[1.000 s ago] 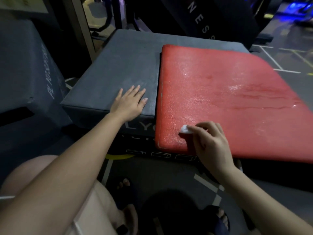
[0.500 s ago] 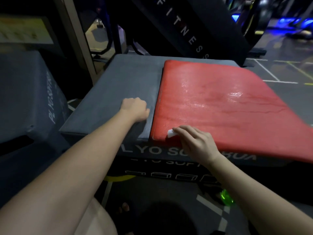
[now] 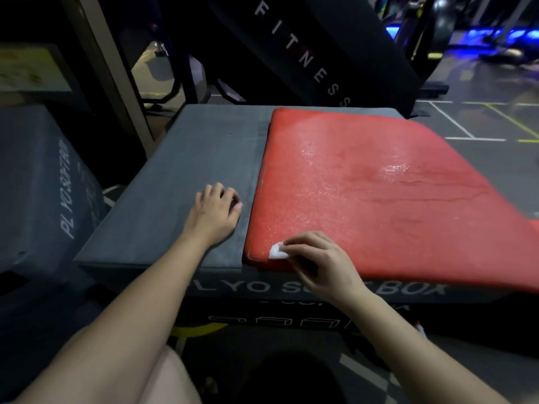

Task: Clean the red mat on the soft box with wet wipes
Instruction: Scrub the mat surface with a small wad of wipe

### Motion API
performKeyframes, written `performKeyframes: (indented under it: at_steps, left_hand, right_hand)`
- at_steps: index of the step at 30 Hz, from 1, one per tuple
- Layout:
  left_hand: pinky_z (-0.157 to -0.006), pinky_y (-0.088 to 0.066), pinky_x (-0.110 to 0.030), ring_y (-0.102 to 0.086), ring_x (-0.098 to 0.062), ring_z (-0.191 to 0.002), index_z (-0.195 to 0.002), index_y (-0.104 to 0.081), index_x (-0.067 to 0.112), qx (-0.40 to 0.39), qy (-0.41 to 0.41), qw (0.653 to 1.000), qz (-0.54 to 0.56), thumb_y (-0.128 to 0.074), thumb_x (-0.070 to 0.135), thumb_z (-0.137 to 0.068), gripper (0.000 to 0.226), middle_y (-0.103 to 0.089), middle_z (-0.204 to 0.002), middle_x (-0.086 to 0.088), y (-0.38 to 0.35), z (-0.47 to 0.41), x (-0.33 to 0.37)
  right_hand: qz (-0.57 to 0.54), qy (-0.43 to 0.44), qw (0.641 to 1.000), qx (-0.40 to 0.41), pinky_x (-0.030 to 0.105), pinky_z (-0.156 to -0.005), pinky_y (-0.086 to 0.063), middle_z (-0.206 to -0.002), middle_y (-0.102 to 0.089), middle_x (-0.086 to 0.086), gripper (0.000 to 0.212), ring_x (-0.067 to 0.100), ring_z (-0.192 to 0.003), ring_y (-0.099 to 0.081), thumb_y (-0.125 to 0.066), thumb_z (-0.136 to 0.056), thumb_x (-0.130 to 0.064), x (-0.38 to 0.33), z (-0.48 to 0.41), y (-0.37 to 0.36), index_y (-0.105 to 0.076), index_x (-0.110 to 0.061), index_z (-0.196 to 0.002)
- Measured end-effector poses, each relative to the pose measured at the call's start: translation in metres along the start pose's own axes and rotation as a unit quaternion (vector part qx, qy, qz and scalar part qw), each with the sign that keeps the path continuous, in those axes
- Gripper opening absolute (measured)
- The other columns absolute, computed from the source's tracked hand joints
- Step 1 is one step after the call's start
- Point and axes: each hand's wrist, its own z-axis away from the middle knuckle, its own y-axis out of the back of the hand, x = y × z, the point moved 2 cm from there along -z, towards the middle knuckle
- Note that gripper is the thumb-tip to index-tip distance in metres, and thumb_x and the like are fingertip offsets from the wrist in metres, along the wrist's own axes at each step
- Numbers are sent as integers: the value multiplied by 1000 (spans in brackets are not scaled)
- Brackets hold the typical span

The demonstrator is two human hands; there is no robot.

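The left hand (image 3: 215,211) is rested on the grey soft box (image 3: 189,176), fingers curled under, nothing held. The right hand (image 3: 318,263) is set at the 7 o'clock corner of the red mat (image 3: 379,193), with a white wipe (image 3: 276,252) pinched beneath its fingertips. The mat is laid over the box's 3 o'clock half. Most of the wipe is covered by fingers, the mat's 3 o'clock end is cut off, and the box lettering (image 3: 256,287) is partly hidden behind the wrist.
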Motion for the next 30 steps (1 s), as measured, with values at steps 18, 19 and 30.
performKeyframes:
  at_steps: [18,19,30]
  left_hand:
    - [-102,-32,-46,-42,-26,-120,-127,-56,24,9,7,1000,4,-32,57,-94,52,-50,-125,-3,-17,-5,-10]
    - [-102,-32,-46,-42,-26,-120,-126,-56,24,14,7,1000,5,-33,57,-94,52,-50,-125,-2,-18,-5,-10]
    - [-102,-33,-47,-44,-26,-120,-124,-56,25,18,3,1000,11,-39,53,-95,44,-51,-126,-2,-19,-7,-11]
  right_hand:
    - [26,-92,994,-49,41,-73,-49,-86,-62,1,31,21,-80,-55,-67,-83,-50,43,-99,-14,-79,-22,-91]
    - [5,-107,992,-61,36,-74,-50,-88,-63,2,38,19,-80,-58,-63,-82,-54,36,-92,-11,-78,-21,-93]
    - [-49,-85,994,-40,15,-66,-44,-85,-63,-2,23,6,-73,-60,-70,-84,-41,39,-93,-16,-79,-21,-92]
